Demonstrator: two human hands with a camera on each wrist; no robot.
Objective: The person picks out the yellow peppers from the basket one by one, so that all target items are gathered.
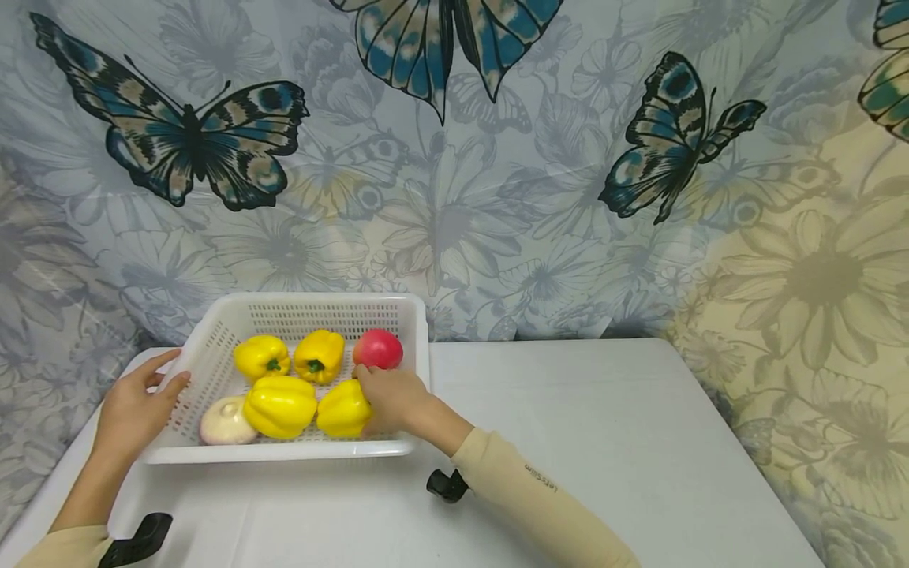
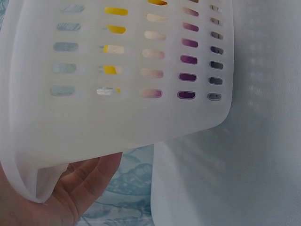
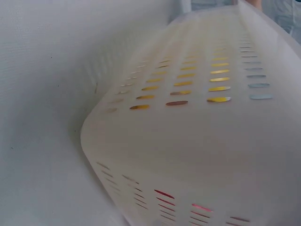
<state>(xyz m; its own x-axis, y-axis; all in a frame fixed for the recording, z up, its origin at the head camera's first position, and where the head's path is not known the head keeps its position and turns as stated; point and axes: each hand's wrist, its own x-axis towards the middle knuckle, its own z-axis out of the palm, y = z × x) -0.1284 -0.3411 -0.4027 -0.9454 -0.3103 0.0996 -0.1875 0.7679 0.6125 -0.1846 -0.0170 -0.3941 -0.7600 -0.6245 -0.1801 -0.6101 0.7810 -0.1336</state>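
Note:
A white slotted plastic basket (image 1: 284, 453) stands on the left of the table. My left hand (image 1: 135, 406) holds its left rim; in the left wrist view that hand's fingers (image 2: 91, 181) curl under the rim. Inside the basket, my right hand (image 1: 398, 401) grips the front-right yellow bell pepper (image 1: 343, 409). Beside it lies a larger yellow bell pepper (image 1: 280, 406), with a cream and purple turnip (image 1: 227, 421) at the front left. Behind sit two more yellow bell peppers (image 1: 261, 357) and a red apple (image 1: 378, 348). The right wrist view shows only the basket's outer wall (image 3: 188, 136), with the hand hidden.
The white table (image 1: 568, 426) extends to the right of the basket and in front of it. A butterfly-patterned cloth (image 1: 497, 197) hangs behind the table. Black wrist-camera mounts (image 1: 447, 485) show by both forearms.

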